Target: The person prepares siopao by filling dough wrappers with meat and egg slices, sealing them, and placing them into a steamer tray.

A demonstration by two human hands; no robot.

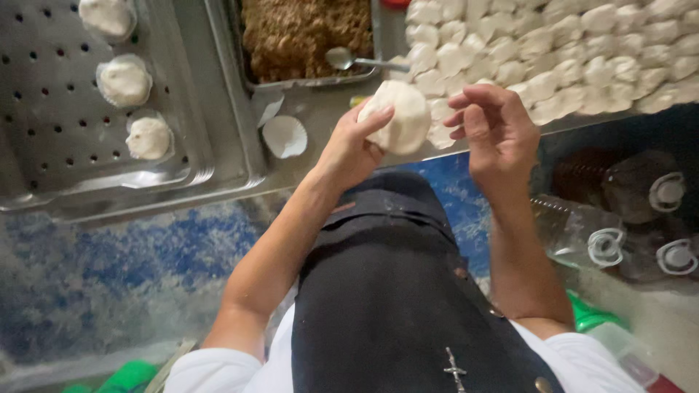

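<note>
My left hand (352, 148) holds a flattened round of white dough (400, 115) in front of me, thumb on its top. My right hand (489, 127) hovers just right of the dough with fingers curled and nothing in it. Beyond the hands lies a tray of brown minced filling (306, 33) with a metal spoon (349, 60) resting at its near edge. Several white dough balls (553, 51) cover the surface at the right.
A perforated steel tray (65, 138) at the left holds three filled buns in paper cups (125, 80). An empty paper cup (285, 136) lies on the steel counter. Plastic bottles (626, 218) lie low at the right. Blue mottled floor shows below.
</note>
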